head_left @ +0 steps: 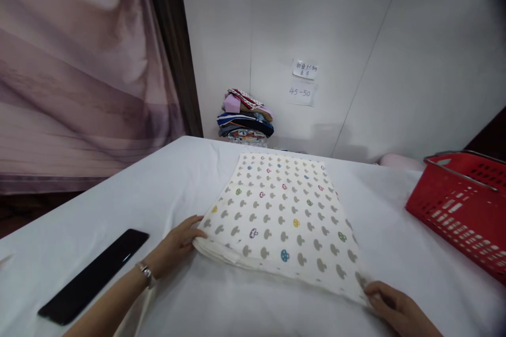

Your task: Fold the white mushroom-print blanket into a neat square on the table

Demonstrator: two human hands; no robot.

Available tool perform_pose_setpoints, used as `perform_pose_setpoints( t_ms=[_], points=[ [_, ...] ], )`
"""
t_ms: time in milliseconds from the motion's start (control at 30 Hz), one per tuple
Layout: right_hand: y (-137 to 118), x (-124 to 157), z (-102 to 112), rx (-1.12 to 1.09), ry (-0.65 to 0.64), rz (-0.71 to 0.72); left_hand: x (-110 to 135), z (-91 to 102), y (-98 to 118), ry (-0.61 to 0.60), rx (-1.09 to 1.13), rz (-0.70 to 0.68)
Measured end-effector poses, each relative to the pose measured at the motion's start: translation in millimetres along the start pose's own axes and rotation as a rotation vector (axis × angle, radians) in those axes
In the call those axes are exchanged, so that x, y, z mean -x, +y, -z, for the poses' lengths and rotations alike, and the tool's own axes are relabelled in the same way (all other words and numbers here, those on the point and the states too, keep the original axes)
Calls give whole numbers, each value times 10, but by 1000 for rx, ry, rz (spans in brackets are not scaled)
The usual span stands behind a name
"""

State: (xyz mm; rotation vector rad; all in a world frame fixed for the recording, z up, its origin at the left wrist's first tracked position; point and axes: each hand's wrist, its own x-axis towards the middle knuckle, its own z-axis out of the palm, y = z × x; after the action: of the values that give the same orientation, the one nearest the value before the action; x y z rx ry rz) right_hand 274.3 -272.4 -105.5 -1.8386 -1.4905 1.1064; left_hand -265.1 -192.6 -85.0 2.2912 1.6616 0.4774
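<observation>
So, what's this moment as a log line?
left hand: holds folded cloth, near-left corner | right hand: holds near-right corner | red basket: right

A white-covered table (pixel 118 195) spans the foreground. A black phone (pixel 95 275) lies flat on the table's near left part. A red basket (pixel 458 210) stands at its right edge. A stack of folded clothes (pixel 245 118) sits past its far edge, with paper notes (pixel 303 83) on the wall above that edge. A pink curtain (pixel 79 63) hangs beyond its left side.

White-covered table (pixel 118 195) — on it a folded mushroom-print cloth (pixel 279 216), black phone (pixel 95 275), red basket (pixel 462 210).
</observation>
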Motion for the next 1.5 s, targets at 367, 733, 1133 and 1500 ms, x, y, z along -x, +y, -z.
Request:
perform_pose_setpoints(
  t_ms=[367,733,1133,1500],
  points=[
    [-446,-438,-133,660,207,721,-239,-86,717,104,-167,-127],
    [-265,-423,-357,825,44,448,-149,-516,362,117,-389,-109],
    [-246,-429,-43,472,248,436,-258,-266,658,-9,-381,58],
    [-889,-1975,290,427,457,106,-537,-561,513,107,-448,-14]
  ],
)
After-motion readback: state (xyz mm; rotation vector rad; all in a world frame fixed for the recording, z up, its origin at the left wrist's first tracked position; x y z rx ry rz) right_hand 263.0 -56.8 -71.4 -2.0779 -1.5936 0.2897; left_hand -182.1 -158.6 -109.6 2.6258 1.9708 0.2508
